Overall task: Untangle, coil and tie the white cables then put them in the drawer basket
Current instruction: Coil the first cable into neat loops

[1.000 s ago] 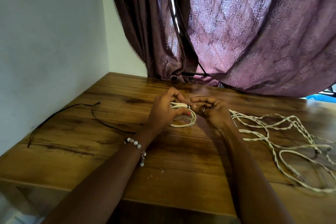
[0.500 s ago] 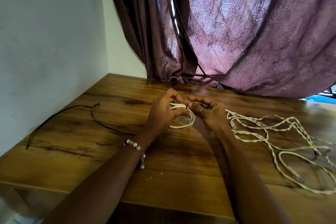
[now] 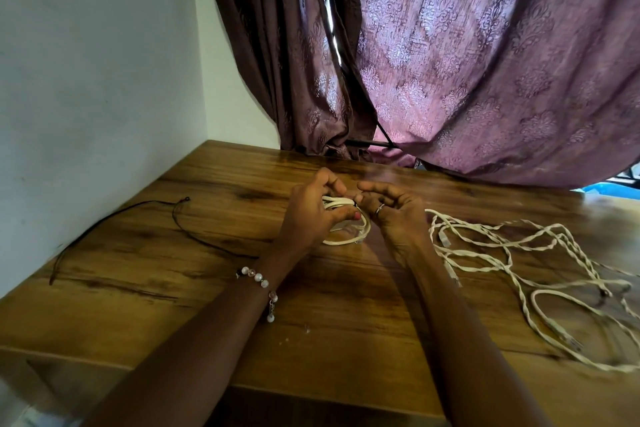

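1. Corner room: pale plaster wall (image 3: 97, 80) on the left, mauve damask-pattern curtain (image 3: 485, 62) hanging down to the back edge of the surface.
2. Wood-grain laminate surface (image 3: 194, 291), glossy, carries everything.
3. Loose white cables (image 3: 519, 253) sprawl right of the hands: twisted pairs, several open loops, plug ends showing. Still tangled, not coiled.
4. Thin black cord (image 3: 114, 218) lies slack on the left, near the wall.
5. Left hand (image 3: 308, 215) has its grip curled round the small coil (image 3: 346, 236); thumb pinches the bundled turns at the top.
6. Right hand (image 3: 391, 215), ring on one finger, has curled fingers meeting the coil's top; it looks like it pinches a cable end or tie there, but the exact contact is hidden.
7. Small coil is smooth round white cable, a few turns, lower edge resting on the surface between the hands.
8. Progress, my read: first coil wound, tie in progress. Remaining: loose pile, plus stowing. Drawer basket not in view.
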Action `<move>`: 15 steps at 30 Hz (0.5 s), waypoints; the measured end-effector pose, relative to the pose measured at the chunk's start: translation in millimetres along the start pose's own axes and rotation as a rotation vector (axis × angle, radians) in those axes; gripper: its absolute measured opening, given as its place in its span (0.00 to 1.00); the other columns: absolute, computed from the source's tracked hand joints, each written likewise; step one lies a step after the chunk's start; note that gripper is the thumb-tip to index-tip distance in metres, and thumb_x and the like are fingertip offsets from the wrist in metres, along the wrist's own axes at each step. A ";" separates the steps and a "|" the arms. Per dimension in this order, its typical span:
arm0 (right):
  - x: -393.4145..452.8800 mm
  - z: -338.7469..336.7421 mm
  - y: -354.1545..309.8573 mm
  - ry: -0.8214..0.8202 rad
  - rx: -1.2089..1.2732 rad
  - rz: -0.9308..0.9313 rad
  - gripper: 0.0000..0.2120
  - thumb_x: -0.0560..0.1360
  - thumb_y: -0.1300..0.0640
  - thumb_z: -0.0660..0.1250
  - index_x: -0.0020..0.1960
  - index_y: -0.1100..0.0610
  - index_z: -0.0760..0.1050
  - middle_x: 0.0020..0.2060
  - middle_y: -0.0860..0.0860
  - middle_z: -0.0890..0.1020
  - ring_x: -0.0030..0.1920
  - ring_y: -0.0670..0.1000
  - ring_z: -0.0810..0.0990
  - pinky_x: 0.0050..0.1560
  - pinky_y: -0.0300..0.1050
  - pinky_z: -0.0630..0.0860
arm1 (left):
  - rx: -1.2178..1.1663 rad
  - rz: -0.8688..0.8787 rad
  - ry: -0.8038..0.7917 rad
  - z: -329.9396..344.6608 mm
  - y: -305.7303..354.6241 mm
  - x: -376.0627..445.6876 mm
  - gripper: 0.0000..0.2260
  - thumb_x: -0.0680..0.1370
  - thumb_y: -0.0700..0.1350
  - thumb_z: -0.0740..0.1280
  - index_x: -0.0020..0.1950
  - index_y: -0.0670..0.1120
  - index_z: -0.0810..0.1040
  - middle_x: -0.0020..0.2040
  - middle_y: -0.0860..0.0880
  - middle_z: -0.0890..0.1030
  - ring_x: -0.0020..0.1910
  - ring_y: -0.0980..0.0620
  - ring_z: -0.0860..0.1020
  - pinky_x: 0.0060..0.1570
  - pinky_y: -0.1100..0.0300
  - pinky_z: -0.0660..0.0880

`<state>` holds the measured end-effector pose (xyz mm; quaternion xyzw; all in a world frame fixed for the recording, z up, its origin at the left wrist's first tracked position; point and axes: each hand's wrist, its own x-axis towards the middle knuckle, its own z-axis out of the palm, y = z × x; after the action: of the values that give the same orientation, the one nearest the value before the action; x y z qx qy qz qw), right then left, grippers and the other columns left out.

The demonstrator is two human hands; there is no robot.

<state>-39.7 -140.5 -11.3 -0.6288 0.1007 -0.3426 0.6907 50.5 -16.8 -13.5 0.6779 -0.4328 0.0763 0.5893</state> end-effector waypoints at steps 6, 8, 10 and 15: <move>-4.1 6.2 -3.2 0.013 0.046 -0.003 0.10 0.70 0.71 0.69 0.51 0.67 0.78 0.51 0.73 0.78 0.48 0.62 0.80 0.44 0.47 0.81 | 0.020 -0.012 0.003 -0.1 0.2 0.6 0.19 0.62 0.43 0.81 0.44 0.48 0.73 0.39 0.50 0.81 0.40 0.52 0.81 0.40 0.53 0.78; -5.4 6.8 -4.4 0.013 0.051 -0.007 0.11 0.69 0.71 0.70 0.51 0.67 0.77 0.51 0.72 0.78 0.48 0.61 0.80 0.43 0.45 0.81 | 0.022 -0.008 0.005 -0.4 0.4 0.4 0.19 0.62 0.43 0.81 0.44 0.48 0.73 0.39 0.49 0.81 0.39 0.52 0.81 0.39 0.54 0.77; -6.5 6.5 -5.6 0.004 0.074 -0.005 0.12 0.67 0.71 0.71 0.50 0.65 0.78 0.48 0.70 0.80 0.45 0.60 0.81 0.42 0.45 0.81 | 0.019 -0.011 0.007 -0.7 0.5 0.3 0.19 0.62 0.43 0.81 0.44 0.48 0.74 0.39 0.50 0.81 0.39 0.53 0.81 0.38 0.55 0.77; -6.3 4.0 -7.0 -0.008 0.051 -0.028 0.15 0.63 0.67 0.74 0.49 0.63 0.79 0.36 0.56 0.84 0.36 0.51 0.83 0.37 0.41 0.80 | 0.009 -0.029 0.014 -0.3 0.7 0.0 0.20 0.62 0.44 0.81 0.41 0.54 0.72 0.37 0.52 0.81 0.38 0.54 0.80 0.37 0.56 0.77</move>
<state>-44.6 -133.3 -5.8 -0.6138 0.0801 -0.3522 0.7020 50.1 -16.5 -12.9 0.6862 -0.4185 0.0747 0.5903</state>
